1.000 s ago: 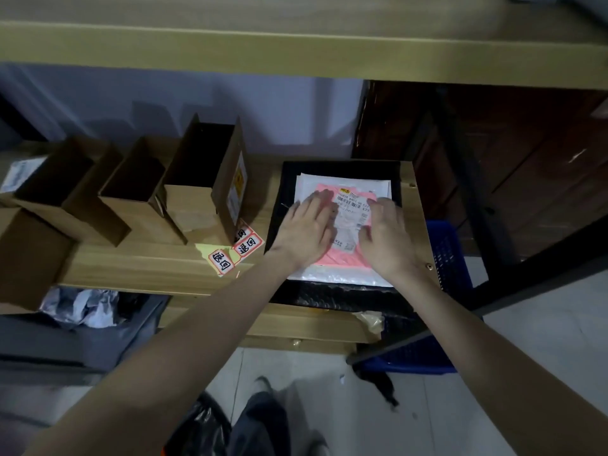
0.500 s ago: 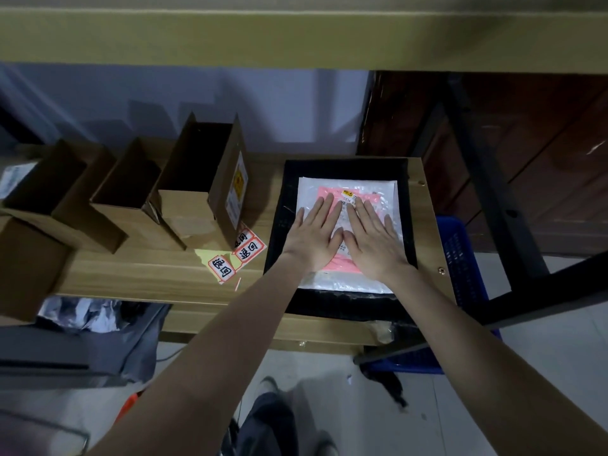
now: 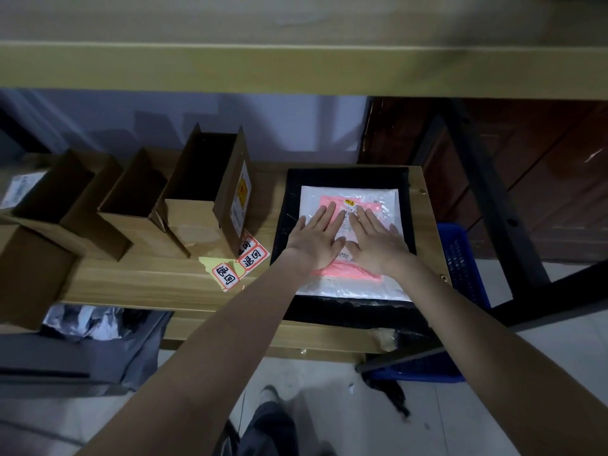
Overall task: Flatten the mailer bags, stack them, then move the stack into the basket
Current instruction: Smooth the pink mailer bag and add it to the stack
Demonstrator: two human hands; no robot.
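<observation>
A pink mailer bag [image 3: 348, 273] with a white label lies on a white bubble mailer [image 3: 390, 205], and both lie on a larger black mailer [image 3: 345, 177] on the wooden shelf. My left hand [image 3: 317, 236] and my right hand [image 3: 375, 240] press flat on the pink bag, side by side, fingers straight and pointing away from me. A blue plastic basket [image 3: 460, 258] stands on the floor just right of the shelf, partly hidden by the shelf and a black frame bar.
Several open cardboard boxes [image 3: 204, 179] stand in a row on the left of the shelf [image 3: 148, 281]. Red-and-white stickers [image 3: 241, 261] lie beside the black mailer. Another wooden shelf board [image 3: 296, 70] hangs overhead. A black metal rack [image 3: 487, 199] stands at right.
A second ago my hands lay apart at the pink bag's sides; they have come together at its middle and stretched flat. The camera has shifted slightly.
</observation>
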